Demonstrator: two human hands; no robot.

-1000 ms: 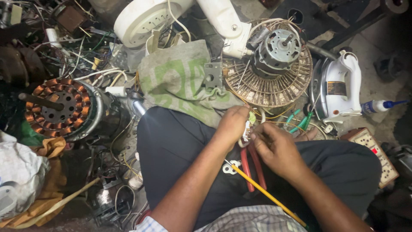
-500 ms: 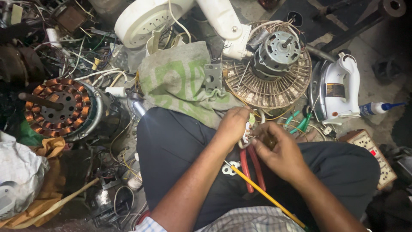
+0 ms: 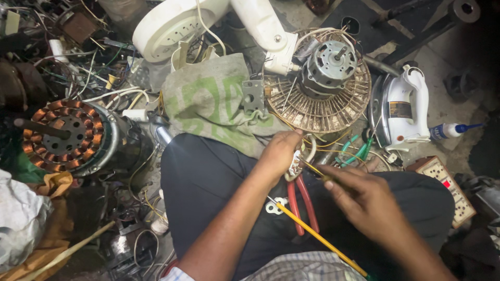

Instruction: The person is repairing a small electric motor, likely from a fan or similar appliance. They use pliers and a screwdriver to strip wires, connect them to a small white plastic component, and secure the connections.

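Inventory from my head view, looking down at my lap and the floor around it.

- Left hand [image 3: 278, 153]: closed around a small white wired part [image 3: 296, 162], pinched up off my lap so its wires face the other hand.
- Right hand [image 3: 364, 200]: fingers closed on a thin yellow-handled tool [image 3: 312, 169], its tip laid against the wired part; the grip is low on the shaft, which I judge gives fine control.
- Red-handled pliers [image 3: 301, 200]: resting on my dark trousers just under both hands, within easy reach.
- Yellow rod [image 3: 317, 237]: lying slantwise across my lap, towards the bottom edge of the view.
- Fan motor [image 3: 329, 65]: seated on a round wire grille [image 3: 317, 101] on the floor just beyond my knees; loose wires run from there towards my hands.
- White fan stand [image 3: 177, 23]: tipped over at the top edge.
- Green-printed cloth [image 3: 208, 101]: spread on the floor between stand and lap.
- Copper-wound motor core [image 3: 62, 135]: left side of the floor.
- White iron [image 3: 406, 106] and glue bottle [image 3: 450, 130]: right side.
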